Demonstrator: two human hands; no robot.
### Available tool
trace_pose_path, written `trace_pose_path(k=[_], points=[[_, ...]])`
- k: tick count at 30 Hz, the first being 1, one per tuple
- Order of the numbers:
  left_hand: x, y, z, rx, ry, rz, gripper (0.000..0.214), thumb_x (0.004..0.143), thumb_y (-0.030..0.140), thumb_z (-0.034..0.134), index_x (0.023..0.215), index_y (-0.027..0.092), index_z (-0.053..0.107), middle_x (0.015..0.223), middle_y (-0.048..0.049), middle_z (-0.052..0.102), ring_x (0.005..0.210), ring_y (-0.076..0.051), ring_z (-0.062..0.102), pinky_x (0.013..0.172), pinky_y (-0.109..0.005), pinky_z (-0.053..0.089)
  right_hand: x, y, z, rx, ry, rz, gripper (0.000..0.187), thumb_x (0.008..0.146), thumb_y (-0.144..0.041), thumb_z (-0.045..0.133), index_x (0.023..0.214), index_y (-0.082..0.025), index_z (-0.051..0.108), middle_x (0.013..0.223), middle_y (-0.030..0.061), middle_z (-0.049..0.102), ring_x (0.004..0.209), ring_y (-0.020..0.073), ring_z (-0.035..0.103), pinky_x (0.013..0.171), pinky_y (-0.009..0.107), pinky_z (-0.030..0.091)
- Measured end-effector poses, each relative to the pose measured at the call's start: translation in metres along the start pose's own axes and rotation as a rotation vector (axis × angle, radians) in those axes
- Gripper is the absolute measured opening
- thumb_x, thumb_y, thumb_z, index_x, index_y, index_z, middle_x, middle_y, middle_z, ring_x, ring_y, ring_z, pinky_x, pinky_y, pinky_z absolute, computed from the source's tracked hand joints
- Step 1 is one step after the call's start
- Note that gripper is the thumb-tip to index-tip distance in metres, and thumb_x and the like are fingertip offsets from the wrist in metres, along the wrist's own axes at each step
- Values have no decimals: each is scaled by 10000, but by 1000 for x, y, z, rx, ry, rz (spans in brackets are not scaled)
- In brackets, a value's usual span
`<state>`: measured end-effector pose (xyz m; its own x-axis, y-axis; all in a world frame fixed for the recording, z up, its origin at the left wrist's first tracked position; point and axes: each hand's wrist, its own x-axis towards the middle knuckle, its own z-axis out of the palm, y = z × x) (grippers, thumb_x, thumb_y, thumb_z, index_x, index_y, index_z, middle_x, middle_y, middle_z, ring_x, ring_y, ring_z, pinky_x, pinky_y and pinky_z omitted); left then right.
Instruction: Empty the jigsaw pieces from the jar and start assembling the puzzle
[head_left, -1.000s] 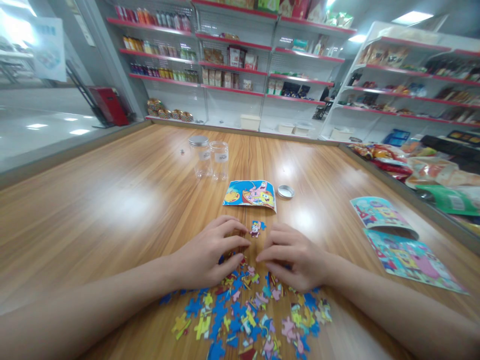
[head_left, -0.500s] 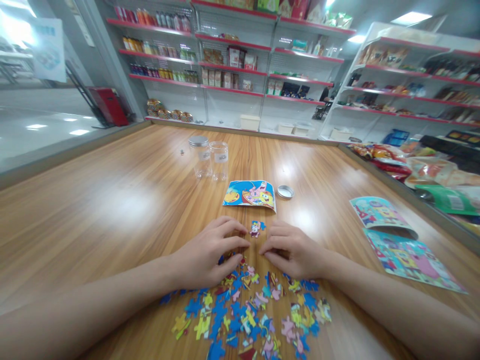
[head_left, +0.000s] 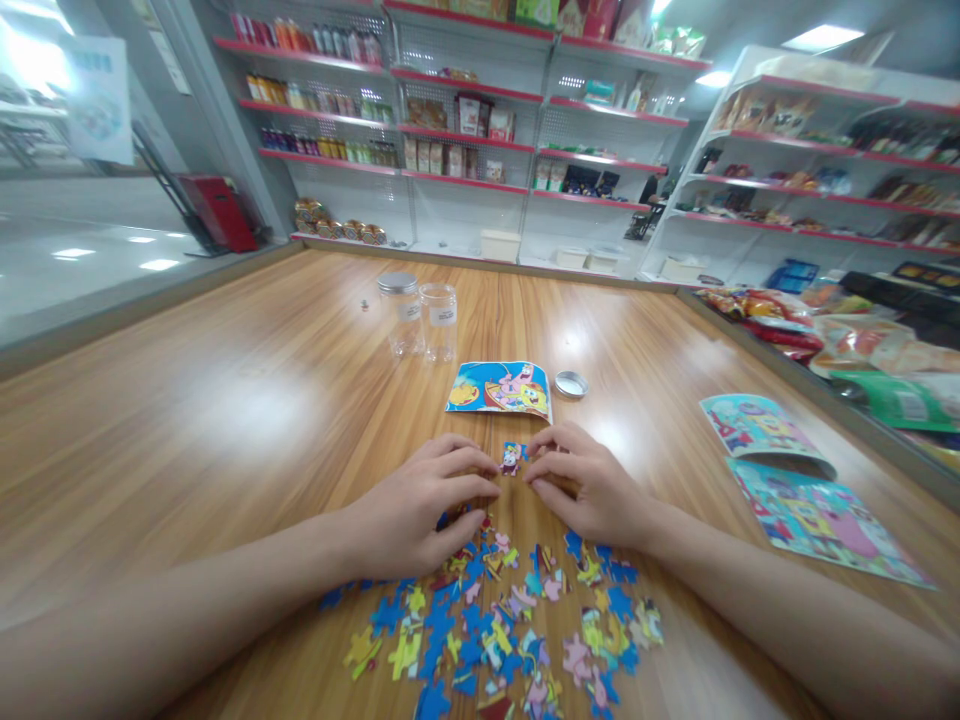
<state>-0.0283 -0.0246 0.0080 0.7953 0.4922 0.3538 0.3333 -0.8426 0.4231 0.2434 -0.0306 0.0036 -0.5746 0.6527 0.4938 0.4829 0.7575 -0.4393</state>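
Observation:
A small joined cluster of jigsaw pieces [head_left: 511,459], blue with a cartoon figure, lies on the wooden table between my hands. My left hand [head_left: 429,502] rests at its left side, fingers spread, with a fingertip close to the cluster's edge. On the other side, my right hand [head_left: 586,485] has its fingers apart and its fingertips at the cluster's right edge. Many loose jigsaw pieces [head_left: 472,625] in blue, yellow and pink are scattered nearer to me, some partly under my left hand. Just beyond the cluster lies a cartoon picture sheet [head_left: 501,388], its right corner curled.
Two clear jars stand farther back, a lidded jar [head_left: 401,315] and an open jar [head_left: 438,322]. A silver lid [head_left: 571,383] lies right of the sheet. Two more picture sheets [head_left: 825,520] lie at the right. Packaged goods [head_left: 892,345] sit past the table's right edge.
My right hand has moved up and slightly away from me, its fingertips now at the cluster's right edge. My left hand has barely moved.

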Motion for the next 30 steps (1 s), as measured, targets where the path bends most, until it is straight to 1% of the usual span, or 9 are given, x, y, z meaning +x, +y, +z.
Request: trace_pose_path(k=[3, 9, 13, 18, 21, 24, 28, 30], points=[[0, -1, 0, -2, 0, 2, 283, 939, 197, 577, 1202, 215, 680, 1282, -93, 632, 1243, -266, 506, 1083, -470, 465, 0, 2, -1, -36, 21, 36, 175, 890, -98, 606, 988, -201, 707, 1150, 107, 640, 1068, 238, 599, 923, 445, 521], [0, -1, -1, 0, 18, 21, 286, 925, 186, 592, 1193, 215, 689, 1259, -96, 653, 1227, -268, 524, 1069, -477, 481, 1, 4, -1, -61, -28, 57, 223, 885, -92, 599, 1049, -198, 706, 1162, 101, 673, 1077, 240, 606, 962, 459, 527], [1, 0, -1, -9, 31, 29, 284, 925, 187, 591, 1190, 216, 691, 1252, -101, 655, 1222, -269, 530, 1061, -474, 491, 1, 5, 0, -61, -30, 52, 239, 884, -91, 596, 1065, -202, 707, 1172, 105, 676, 1080, 245, 608, 960, 469, 531], [1, 0, -1, -6, 8, 16, 292, 931, 182, 582, 1203, 218, 682, 1276, -90, 638, 1244, -265, 509, 1082, -470, 472, 1, 4, -1, -52, -22, 46, 236, 888, -92, 592, 1064, -204, 701, 1171, 104, 666, 1079, 244, 603, 951, 463, 526], [1, 0, -1, -7, 2, 16, 286, 930, 183, 584, 1197, 218, 684, 1271, -89, 634, 1245, -261, 508, 1085, -464, 468, 1, 1, -3, -22, 8, 32, 220, 888, -101, 591, 1057, -198, 693, 1102, 106, 663, 1028, 237, 604, 898, 435, 530], [1, 1, -2, -14, 14, 28, 276, 925, 179, 590, 1178, 218, 693, 1251, -98, 633, 1222, -259, 525, 1065, -455, 485, 1, -3, -6, 34, -18, -38, 212, 883, -118, 596, 1059, -200, 682, 947, 82, 663, 901, 221, 597, 808, 405, 523], [2, 3, -3, -23, 23, 36, 269, 926, 173, 584, 1168, 216, 695, 1242, -105, 627, 1207, -257, 534, 1051, -452, 493, 3, -9, -8, 77, -130, -220, 244, 866, -108, 573, 1047, -220, 692, 789, 37, 620, 750, 189, 557, 704, 356, 490], [2, 3, -3, -22, 18, 35, 267, 928, 173, 579, 1164, 216, 695, 1244, -106, 624, 1208, -260, 533, 1057, -455, 487, 3, -11, -9, 71, -190, -282, 289, 860, -94, 549, 1060, -230, 706, 747, 24, 588, 720, 179, 548, 691, 341, 484]])
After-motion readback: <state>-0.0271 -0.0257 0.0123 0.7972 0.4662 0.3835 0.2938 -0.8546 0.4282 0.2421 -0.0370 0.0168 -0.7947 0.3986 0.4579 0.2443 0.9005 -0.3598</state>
